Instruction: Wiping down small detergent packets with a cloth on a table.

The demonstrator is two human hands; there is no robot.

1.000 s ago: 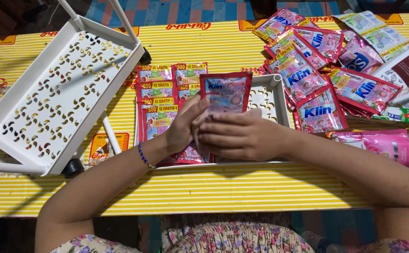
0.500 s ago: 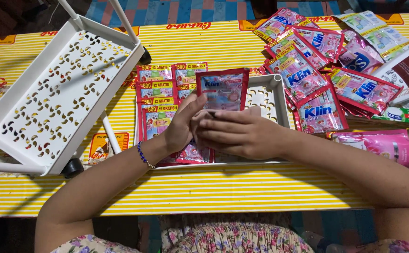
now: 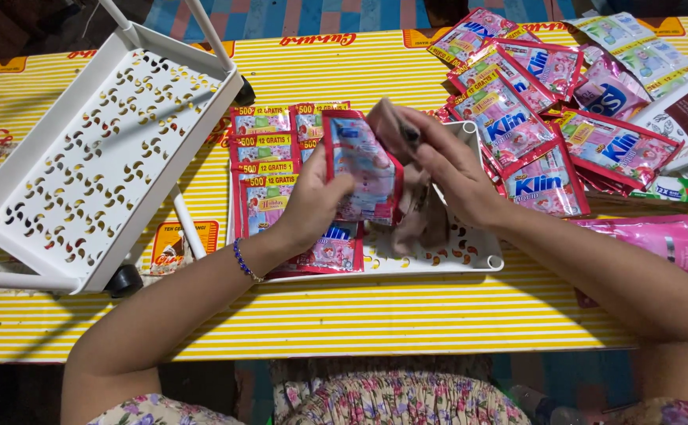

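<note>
Pink sachet (image 3: 360, 165) sat mid-frame, pinched btwn left hand (image 3: 312, 208) & right hand (image 3: 446, 169), both gripping it above white tray (image 3: 470, 256).

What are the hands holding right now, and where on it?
The left hand grips a red-and-pink flat plastic sachet at its lower left edge. The right hand is at its right side, fingers blurred, so its hold cannot be told.

Upturned white perforated shelf rack (image 3: 92, 165), yellow striped tablecloth (image 3: 360, 315), pink refill pouch (image 3: 659, 240)
</note>
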